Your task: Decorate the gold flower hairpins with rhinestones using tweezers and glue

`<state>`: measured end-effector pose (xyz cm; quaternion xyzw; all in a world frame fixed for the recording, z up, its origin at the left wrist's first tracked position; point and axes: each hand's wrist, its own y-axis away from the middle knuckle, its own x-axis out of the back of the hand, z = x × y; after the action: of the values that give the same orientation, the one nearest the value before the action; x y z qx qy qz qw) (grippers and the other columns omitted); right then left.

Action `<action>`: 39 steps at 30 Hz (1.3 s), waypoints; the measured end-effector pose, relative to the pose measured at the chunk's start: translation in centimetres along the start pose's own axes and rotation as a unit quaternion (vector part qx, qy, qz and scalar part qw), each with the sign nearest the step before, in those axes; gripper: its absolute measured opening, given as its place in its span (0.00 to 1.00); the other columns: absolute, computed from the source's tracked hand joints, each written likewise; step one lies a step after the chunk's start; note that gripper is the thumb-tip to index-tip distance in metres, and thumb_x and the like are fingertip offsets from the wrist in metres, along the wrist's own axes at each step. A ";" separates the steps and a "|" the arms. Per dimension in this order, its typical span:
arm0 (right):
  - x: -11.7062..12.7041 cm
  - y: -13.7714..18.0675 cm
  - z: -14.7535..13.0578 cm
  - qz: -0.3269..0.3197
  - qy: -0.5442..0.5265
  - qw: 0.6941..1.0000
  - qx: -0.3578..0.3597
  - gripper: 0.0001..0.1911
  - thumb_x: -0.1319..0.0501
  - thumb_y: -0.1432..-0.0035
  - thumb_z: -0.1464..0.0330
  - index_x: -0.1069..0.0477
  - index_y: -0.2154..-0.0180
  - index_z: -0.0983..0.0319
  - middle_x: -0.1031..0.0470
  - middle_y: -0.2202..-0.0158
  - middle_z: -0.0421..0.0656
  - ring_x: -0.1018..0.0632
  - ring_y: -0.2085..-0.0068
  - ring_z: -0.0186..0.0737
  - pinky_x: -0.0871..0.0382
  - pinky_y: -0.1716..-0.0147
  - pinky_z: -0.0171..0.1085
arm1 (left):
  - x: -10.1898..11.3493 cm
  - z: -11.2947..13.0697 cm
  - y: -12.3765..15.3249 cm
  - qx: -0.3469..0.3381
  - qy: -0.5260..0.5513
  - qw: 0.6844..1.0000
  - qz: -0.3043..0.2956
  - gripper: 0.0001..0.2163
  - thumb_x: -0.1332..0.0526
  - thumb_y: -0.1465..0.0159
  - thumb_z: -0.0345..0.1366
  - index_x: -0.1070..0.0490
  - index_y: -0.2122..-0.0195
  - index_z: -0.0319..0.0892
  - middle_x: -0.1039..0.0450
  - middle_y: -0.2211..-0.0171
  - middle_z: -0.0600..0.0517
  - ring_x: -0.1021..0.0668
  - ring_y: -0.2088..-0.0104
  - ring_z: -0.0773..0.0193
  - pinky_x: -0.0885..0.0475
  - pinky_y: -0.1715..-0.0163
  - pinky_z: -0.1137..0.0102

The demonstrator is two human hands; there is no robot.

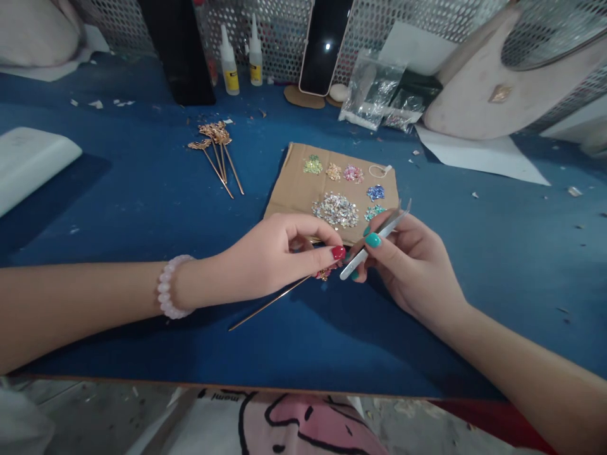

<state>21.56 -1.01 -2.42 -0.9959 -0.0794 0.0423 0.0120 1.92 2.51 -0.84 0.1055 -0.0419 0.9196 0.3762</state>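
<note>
My left hand [294,256] pinches the ornate head of a gold hairpin [275,301]; red and gold decoration shows beneath the thumb, and the thin stick slants down to the left. Close beside it, my right hand [408,259] is closed on a pair of silver tweezers [367,249], whose points face up and away from the hairpin. Behind both hands lies a piece of cardboard [291,183] bearing small heaps of coloured rhinestones. The largest heap is silver rhinestones [336,210]. Part of the hairpin's head is hidden by my left fingers.
Several more gold hairpins [219,155] lie back left. Two glue bottles [230,66], a phone [325,47] and a black panel [177,50] stand along the perforated metal screen. Clear plastic bags [370,88] lie beside a pale curved stand [469,82]. A white object [35,161] sits at left.
</note>
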 end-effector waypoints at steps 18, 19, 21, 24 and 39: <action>1.7 0.0 -0.4 -0.078 0.261 0.951 0.146 0.05 0.35 0.47 0.72 0.29 0.71 0.57 0.25 0.73 0.37 0.23 0.71 0.36 0.30 0.70 0.36 | 2.6 -2.3 -0.2 -0.253 -0.378 0.886 -0.091 0.15 0.39 0.38 0.36 0.36 0.52 0.38 0.29 0.54 0.47 0.30 0.50 0.60 0.37 0.51 0.68; 1.7 0.0 -0.3 -0.078 0.264 0.951 0.145 0.05 0.35 0.47 0.72 0.29 0.71 0.57 0.25 0.73 0.37 0.24 0.71 0.36 0.30 0.70 0.37 | 2.6 -2.3 -0.3 -0.252 -0.388 0.882 -0.093 0.15 0.39 0.37 0.36 0.36 0.52 0.39 0.29 0.54 0.47 0.30 0.50 0.60 0.38 0.52 0.68; 1.7 0.0 -0.4 -0.076 0.266 0.951 0.138 0.05 0.35 0.47 0.72 0.29 0.71 0.56 0.25 0.73 0.37 0.24 0.71 0.38 0.30 0.71 0.38 | 2.6 -2.2 -0.3 -0.249 -0.405 0.874 -0.099 0.14 0.40 0.37 0.36 0.36 0.51 0.39 0.29 0.53 0.48 0.31 0.49 0.60 0.38 0.52 0.68; 1.6 0.0 -0.4 -0.071 0.263 0.953 0.133 0.05 0.35 0.47 0.70 0.30 0.71 0.56 0.25 0.74 0.37 0.24 0.71 0.39 0.30 0.71 0.40 | 2.6 -2.1 -0.3 -0.240 -0.417 0.871 -0.104 0.13 0.41 0.36 0.37 0.36 0.51 0.40 0.28 0.53 0.48 0.30 0.49 0.60 0.39 0.54 0.69; 1.3 0.1 -0.3 -0.066 0.253 0.955 0.138 0.05 0.35 0.48 0.70 0.29 0.71 0.55 0.26 0.73 0.37 0.24 0.70 0.38 0.31 0.71 0.38 | 2.5 -2.3 -0.5 -0.240 -0.409 0.875 -0.100 0.14 0.39 0.38 0.37 0.35 0.52 0.41 0.28 0.55 0.49 0.29 0.50 0.60 0.39 0.54 0.70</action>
<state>22.82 -0.88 -2.28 -0.9553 -0.1328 -0.2012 0.1714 0.17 4.91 -2.55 0.3821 -0.4005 0.7137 0.4293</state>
